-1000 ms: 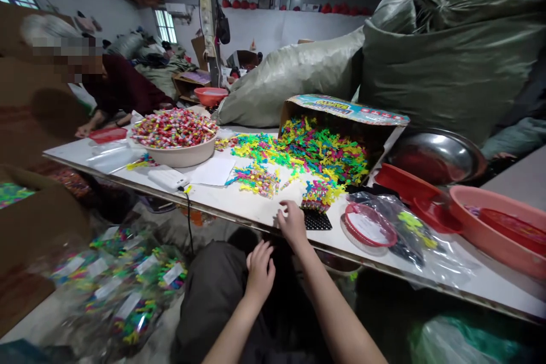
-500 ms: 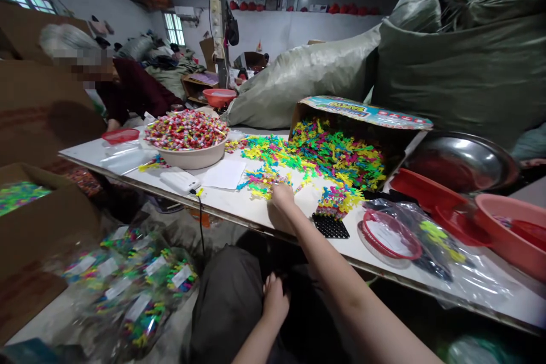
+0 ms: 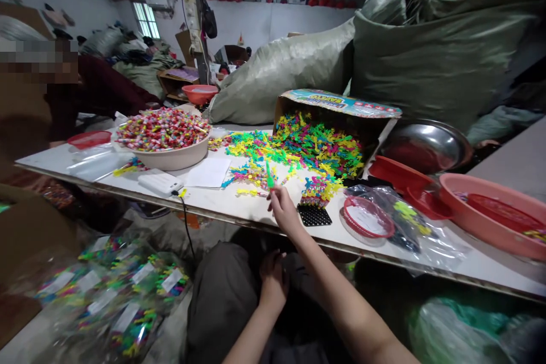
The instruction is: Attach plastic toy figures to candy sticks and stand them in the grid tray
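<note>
Nearest, the left hand (image 3: 273,280) rests low on the lap, fingers curled; whether it holds anything, I cannot tell. Just above, at the counter (image 3: 239,207) edge, the right hand (image 3: 284,210) pinches a green plastic piece (image 3: 269,175) upright between its fingertips. Beside it lies a black grid tray (image 3: 314,215). Beyond, a bright pile of plastic pieces (image 3: 307,148) spills from a tipped cardboard box (image 3: 341,103). Farther left sits a basin of striped pieces (image 3: 164,131).
</note>
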Action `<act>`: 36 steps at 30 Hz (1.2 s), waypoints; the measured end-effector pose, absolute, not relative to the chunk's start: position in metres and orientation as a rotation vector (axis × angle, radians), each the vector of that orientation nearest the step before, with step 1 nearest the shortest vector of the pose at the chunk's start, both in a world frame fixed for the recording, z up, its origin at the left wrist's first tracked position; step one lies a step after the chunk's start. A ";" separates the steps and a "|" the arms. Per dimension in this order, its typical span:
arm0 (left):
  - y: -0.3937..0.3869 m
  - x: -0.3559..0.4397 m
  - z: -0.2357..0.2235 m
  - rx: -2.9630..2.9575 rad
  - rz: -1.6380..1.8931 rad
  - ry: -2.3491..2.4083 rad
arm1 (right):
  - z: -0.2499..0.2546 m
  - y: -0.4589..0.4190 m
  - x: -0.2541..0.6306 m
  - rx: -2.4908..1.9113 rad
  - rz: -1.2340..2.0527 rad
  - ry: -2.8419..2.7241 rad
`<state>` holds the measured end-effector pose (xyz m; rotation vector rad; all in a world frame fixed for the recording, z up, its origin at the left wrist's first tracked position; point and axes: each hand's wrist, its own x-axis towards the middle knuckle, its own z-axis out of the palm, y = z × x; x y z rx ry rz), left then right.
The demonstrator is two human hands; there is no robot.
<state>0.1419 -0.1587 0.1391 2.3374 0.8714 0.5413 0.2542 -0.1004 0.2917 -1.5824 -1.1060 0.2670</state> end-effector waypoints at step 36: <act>-0.131 0.211 0.175 2.734 1.087 0.350 | 0.257 -0.217 0.339 -1.456 -0.031 -0.460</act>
